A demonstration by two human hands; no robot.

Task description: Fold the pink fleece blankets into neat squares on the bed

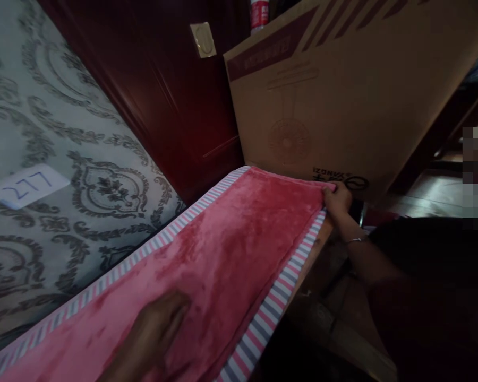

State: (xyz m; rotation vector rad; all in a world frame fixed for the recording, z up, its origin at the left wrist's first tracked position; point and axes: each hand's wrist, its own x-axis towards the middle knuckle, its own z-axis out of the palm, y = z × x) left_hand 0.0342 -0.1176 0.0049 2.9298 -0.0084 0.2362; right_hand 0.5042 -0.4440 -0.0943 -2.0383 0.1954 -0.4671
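Note:
A plush pink-red blanket [239, 233] lies lengthwise over a striped sheet [263, 313] that shows along both long sides. At the far right corner, my right hand [338, 200] pinches the blanket's edge, thumb on the near side. A thin bracelet [356, 240] circles that wrist. Low in the view, my left hand [155, 326] is over the blanket with its fingers curled in. It is slightly blurred, and whatever its fingers hold, if anything, is hidden.
A large cardboard box [342, 106] stands at the far end, beside a dark red wooden panel [163, 79]. Patterned wallpaper [111, 185] runs along the left, with a paper marked 277 [26, 185]. A wooden edge [313, 254] borders the right side.

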